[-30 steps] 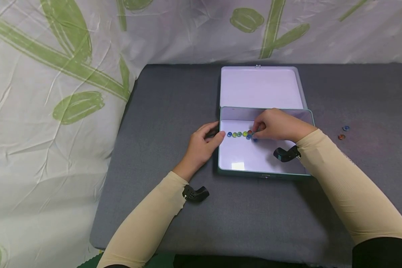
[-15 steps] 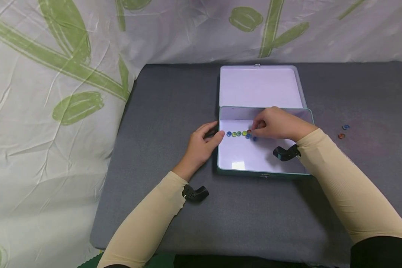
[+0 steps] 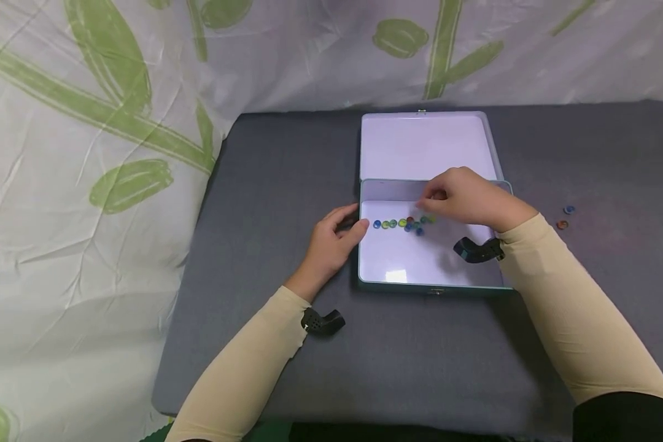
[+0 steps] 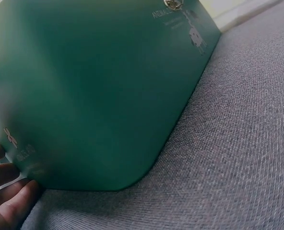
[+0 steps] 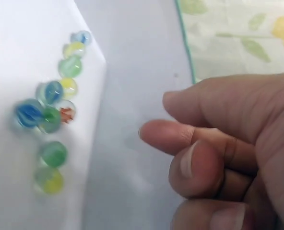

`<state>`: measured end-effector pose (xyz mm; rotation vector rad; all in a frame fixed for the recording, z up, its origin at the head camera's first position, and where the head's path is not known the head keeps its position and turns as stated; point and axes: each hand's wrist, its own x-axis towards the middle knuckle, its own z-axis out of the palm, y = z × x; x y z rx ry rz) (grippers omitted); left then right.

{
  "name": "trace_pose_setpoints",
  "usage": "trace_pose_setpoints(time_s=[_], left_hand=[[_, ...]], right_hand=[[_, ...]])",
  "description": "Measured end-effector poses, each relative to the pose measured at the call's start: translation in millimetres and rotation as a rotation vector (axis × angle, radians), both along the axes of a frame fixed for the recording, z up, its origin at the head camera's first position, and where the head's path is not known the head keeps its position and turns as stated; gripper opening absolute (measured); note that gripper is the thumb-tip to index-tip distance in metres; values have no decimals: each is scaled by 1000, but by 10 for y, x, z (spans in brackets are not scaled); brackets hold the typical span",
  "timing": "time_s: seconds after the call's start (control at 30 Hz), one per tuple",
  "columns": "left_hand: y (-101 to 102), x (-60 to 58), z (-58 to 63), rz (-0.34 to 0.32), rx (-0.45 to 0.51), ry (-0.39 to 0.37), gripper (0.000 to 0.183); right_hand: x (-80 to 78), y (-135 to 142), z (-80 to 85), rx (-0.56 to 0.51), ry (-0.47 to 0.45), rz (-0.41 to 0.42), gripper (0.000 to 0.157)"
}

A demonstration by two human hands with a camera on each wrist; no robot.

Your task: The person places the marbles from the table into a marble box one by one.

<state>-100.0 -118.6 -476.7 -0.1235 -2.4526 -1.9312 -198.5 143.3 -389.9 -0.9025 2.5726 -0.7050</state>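
An open tin box point(image 3: 387, 261), white inside and green outside, holds several glass marbles point(image 3: 385, 224) in a line with a small cluster at its right. In the right wrist view an orange marble point(image 5: 67, 114), a green marble point(image 5: 53, 154) and a yellow-green marble point(image 5: 49, 180) show clearly. My right hand point(image 3: 466, 197) hovers over the box floor beside the cluster, fingers loosely curled, thumb and forefinger apart, holding nothing. My left hand point(image 3: 331, 242) holds the box's left wall, thumb over the rim. Its fingers point(image 4: 19, 201) touch the green outside near the bottom.
The box lid point(image 3: 425, 146) lies back behind it on the grey table point(image 3: 271, 184). To the right of the box sit a blue marble point(image 3: 569, 210) and an orange-red marble point(image 3: 562, 224). A leaf-patterned curtain point(image 3: 309, 55) borders the table's back and left.
My right hand has risen off the marbles and shifted slightly right and back, uncovering a green and a yellow-green marble. My left hand has stayed on the box.
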Motion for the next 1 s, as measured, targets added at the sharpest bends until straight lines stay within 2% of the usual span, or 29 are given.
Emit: trace_pose_setpoints(time_s=[0.47, 0.8, 0.9, 1.0], left_hand=[[11, -10, -7, 2, 21, 15, 55], [-30, -15, -1, 20, 26, 9, 54], [-26, -21, -11, 13, 26, 8, 54], [-23, -19, -22, 11, 30, 7, 54]], right_hand=[[126, 293, 248, 18, -36, -102, 19], [116, 542, 361, 38, 58, -172, 18], [123, 640, 396, 48, 60, -213, 22], [131, 764, 404, 63, 25, -277, 30]])
